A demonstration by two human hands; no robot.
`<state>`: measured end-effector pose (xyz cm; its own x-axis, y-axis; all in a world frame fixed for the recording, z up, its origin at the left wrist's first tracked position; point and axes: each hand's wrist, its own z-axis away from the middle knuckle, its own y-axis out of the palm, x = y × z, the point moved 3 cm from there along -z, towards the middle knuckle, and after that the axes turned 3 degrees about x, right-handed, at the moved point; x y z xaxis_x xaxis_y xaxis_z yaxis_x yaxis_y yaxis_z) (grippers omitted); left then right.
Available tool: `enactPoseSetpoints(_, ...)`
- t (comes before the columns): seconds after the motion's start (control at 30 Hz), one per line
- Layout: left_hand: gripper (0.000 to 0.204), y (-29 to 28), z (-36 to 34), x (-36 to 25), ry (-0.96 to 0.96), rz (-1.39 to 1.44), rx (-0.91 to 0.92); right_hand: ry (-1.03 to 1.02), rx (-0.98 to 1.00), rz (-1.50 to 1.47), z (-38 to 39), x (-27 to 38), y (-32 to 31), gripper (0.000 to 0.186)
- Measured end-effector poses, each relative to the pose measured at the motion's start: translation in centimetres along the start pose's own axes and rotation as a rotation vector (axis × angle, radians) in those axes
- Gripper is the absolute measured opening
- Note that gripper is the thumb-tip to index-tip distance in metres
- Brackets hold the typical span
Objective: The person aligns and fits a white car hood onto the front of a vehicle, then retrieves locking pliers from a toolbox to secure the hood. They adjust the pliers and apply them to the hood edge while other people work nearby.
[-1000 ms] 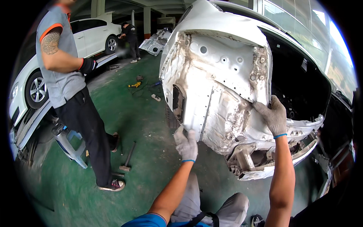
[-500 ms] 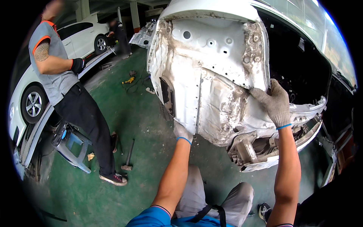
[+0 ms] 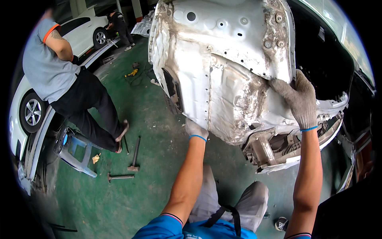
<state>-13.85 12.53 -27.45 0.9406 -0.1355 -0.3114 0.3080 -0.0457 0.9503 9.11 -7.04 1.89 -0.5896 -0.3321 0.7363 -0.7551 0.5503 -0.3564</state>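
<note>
Head view shows both gloved hands holding up a white car body panel (image 3: 223, 67): left hand (image 3: 195, 129) grips its lower edge, right hand (image 3: 296, 97) has fingers closed on its side. It looks stiff, heavy, sharp-edged. Hammers (image 3: 134, 155) lie on the green floor (image 3: 151, 187); a co-worker (image 3: 67, 87) stands near.

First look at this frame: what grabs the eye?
The big white car body panel, scuffed and rusty, fills the upper middle, held up by both gloved hands: the left hand under its lower edge, the right hand gripping its right side. On the left, a co-worker in a grey shirt leans against a white car, with two hammers lying on the green floor nearby.
</note>
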Motion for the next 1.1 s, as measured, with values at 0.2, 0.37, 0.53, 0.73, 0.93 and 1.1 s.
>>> enactPoseSetpoints(0.2, 0.058, -0.4, 0.6, -0.8, -0.214, -0.04, 0.029, 0.055, 0.023, 0.074, -0.2, 0.2, -0.2, 0.058)
enactPoseSetpoints(0.37, 0.061, 0.2, 1.3, -0.4, -0.253, -0.056, 0.045, 0.005, -0.001, -0.07, -0.4, -1.3, 0.2, 0.06)
enactPoseSetpoints(0.53, 0.062, 0.9, 1.4, 0.8, -0.158, -0.033, -0.01, 0.062, 0.012, -0.02, -0.2, -1.5, -0.4, 0.059)
enactPoseSetpoints(0.73, 0.063, 0.2, 0.3, 1.0, -0.003, 0.013, 0.051, 0.068, 0.024, 0.021, -0.5, -0.4, -0.5, 0.059)
enactPoseSetpoints(0.93, 0.063, -0.3, 0.1, 1.0, 0.022, -0.008, -0.025, 0.063, 0.039, -0.013, -0.4, -1.4, -0.4, 0.059)
enactPoseSetpoints(1.1, 0.056, -0.7, 0.0, 1.1, 0.078, -0.003, -0.086, 0.079, 0.054, -0.042, -0.4, -0.9, -0.4, 0.058)
